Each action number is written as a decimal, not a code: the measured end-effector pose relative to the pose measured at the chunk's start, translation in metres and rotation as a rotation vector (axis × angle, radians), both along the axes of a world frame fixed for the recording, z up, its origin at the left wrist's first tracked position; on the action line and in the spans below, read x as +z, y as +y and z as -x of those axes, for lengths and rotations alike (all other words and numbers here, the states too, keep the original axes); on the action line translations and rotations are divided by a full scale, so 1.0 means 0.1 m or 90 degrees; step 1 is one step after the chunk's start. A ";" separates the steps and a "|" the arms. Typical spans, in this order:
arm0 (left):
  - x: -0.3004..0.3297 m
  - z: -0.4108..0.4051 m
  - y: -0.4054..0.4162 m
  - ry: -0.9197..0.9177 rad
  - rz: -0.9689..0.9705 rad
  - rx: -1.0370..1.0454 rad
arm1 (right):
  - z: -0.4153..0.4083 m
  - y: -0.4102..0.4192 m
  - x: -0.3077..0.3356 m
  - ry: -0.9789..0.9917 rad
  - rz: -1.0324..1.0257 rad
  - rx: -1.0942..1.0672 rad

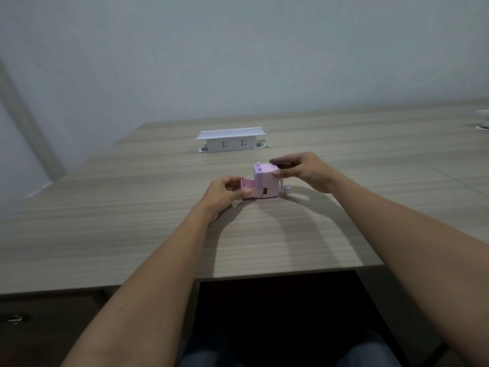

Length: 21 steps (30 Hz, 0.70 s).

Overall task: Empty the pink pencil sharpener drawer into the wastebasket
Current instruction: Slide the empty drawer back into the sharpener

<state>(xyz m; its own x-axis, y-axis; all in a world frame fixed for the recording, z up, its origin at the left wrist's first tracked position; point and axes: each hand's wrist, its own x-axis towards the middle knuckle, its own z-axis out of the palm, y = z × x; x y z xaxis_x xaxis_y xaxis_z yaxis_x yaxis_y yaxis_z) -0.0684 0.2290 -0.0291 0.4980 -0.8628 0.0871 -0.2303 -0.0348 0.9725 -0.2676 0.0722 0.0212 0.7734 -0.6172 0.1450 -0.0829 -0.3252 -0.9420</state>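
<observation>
A small pink and lilac pencil sharpener (pixel 267 181) stands on the wooden table (pixel 158 234), a little beyond its middle. Its pink drawer (pixel 248 188) sticks out to the left, partly pulled from the body. My left hand (pixel 225 193) pinches the drawer's outer end between thumb and fingers. My right hand (pixel 304 169) grips the sharpener's body from the right and top. A small lilac crank (pixel 286 188) shows at the lower right of the body. No wastebasket is in view.
A raised white power-socket box (pixel 230 140) stands on the table behind the sharpener. Another white fitting (pixel 484 119) sits at the far right edge. The table's near edge runs across the lower frame, with a dark gap and my knees below.
</observation>
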 end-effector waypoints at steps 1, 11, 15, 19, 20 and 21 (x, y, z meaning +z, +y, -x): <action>0.00 -0.01 0.00 0.007 -0.001 -0.002 | 0.00 0.00 -0.01 -0.002 -0.004 0.000; 0.06 0.09 -0.02 -0.069 -0.053 -0.051 | -0.03 -0.01 -0.04 -0.017 -0.019 0.014; 0.00 0.16 -0.11 -0.071 -0.028 -0.034 | -0.05 0.01 -0.08 -0.036 -0.030 0.008; 0.02 0.21 -0.16 -0.054 -0.015 -0.046 | -0.05 0.03 -0.18 -0.079 -0.049 -0.022; 0.01 0.20 -0.16 -0.052 -0.013 -0.056 | -0.04 0.04 -0.20 -0.088 -0.052 -0.024; 0.01 0.19 -0.16 -0.054 -0.010 -0.066 | -0.03 0.03 -0.21 -0.093 -0.051 -0.026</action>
<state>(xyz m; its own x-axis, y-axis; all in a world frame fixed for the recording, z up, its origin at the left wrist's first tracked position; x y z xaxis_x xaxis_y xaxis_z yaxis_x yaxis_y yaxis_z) -0.0877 0.2129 -0.0278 0.3976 -0.9108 0.1107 -0.3148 -0.0221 0.9489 -0.2646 0.0753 0.0004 0.7214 -0.6622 0.2028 0.0450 -0.2475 -0.9678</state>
